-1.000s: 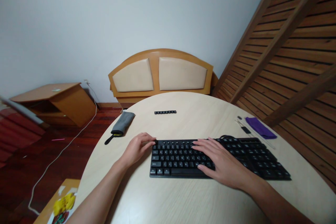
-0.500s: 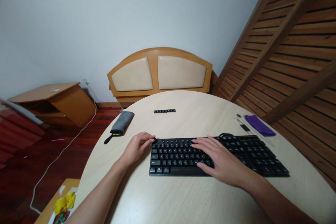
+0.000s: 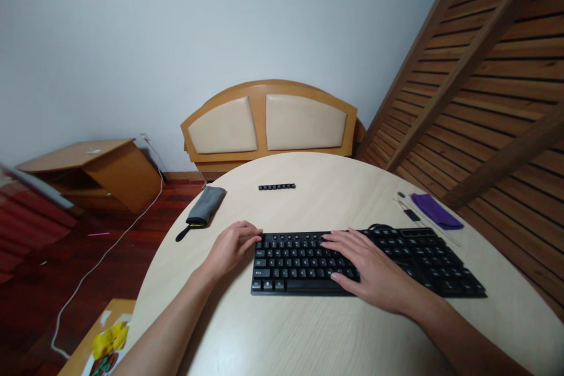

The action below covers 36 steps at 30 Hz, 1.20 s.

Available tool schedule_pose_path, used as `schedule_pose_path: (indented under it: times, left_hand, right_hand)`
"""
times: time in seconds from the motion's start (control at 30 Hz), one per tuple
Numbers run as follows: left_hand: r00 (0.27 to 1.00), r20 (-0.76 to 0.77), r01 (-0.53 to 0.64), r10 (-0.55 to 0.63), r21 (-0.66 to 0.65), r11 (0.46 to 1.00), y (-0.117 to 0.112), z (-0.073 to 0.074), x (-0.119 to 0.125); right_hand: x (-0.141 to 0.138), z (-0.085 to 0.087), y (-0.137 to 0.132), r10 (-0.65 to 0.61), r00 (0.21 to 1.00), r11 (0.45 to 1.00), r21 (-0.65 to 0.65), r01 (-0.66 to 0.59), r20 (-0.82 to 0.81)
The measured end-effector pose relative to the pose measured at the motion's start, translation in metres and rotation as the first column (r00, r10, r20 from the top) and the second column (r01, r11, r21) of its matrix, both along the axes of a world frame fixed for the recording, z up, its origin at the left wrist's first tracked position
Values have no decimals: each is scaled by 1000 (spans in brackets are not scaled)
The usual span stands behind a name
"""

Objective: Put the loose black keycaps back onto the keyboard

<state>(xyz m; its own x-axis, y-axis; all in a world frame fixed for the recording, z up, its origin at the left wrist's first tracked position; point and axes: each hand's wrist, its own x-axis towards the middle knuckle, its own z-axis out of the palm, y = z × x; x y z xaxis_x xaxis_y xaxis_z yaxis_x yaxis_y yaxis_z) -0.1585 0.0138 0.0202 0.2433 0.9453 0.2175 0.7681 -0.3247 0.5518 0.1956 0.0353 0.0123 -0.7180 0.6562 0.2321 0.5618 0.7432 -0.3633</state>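
1. Across the near half of the pale, rounded tabletop [image 3: 308,329] lies the black keyboard [image 3: 308,288], its long side facing the person, with both hands on or at it.
2. The left hand [image 3: 233,247] is at the keyboard's far left corner, thumb and fingertips drawn close together; whether that grip is clamped on anything, I cannot tell.
3. The right hand [image 3: 363,264] rests palm down over the middle keys, its grip loose, with the thumb apart from the fingers.
4. A short row of small black pieces [image 3: 277,187], keycaps by the look of them, lies beyond the keyboard, well apart from it.
5. As for progress, I judge the work under way: the row is off the board, while most visible keys are seated. Keys beneath the right hand are hidden, and any gap at the left corner is too small to make out.
6. The keyboard is a flat slab of dark, hard-looking plastic with blocky keys and pale lettering; a black cable [image 3: 381,226] curls at its far edge.
7. To the left lies a soft grey pouch [image 3: 209,202] with a dark strap; to the right, a folded purple cloth [image 3: 436,211] beside thin pale sticks [image 3: 399,205] and a small black rectangular piece [image 3: 412,215].
8. The tabletop has a smooth, faintly grained finish.
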Motion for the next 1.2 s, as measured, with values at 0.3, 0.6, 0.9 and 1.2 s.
schedule_pose_path:
  times: [0.3, 0.6, 0.9, 1.2]
  left_hand:
    - [944, 318, -41, 88, -152, 987, 9, -12, -1]
    - [931, 364, 38, 34, -187, 982, 14, -9, -3]
    - [932, 320, -96, 172, -239, 966, 8, -4, 9]
    - [953, 230, -152, 196, -195, 969, 13, -10, 4]
  right_hand:
    - [0, -3, 2, 2, 1000, 1000, 27, -2, 22]
    - [0, -1, 1, 1, 1000, 1000, 28, -1, 20]
    - [-1, -1, 1, -5, 1000, 1000, 17, 5, 25]
    - [-2, 0, 1, -9, 999, 1000, 29, 8, 32]
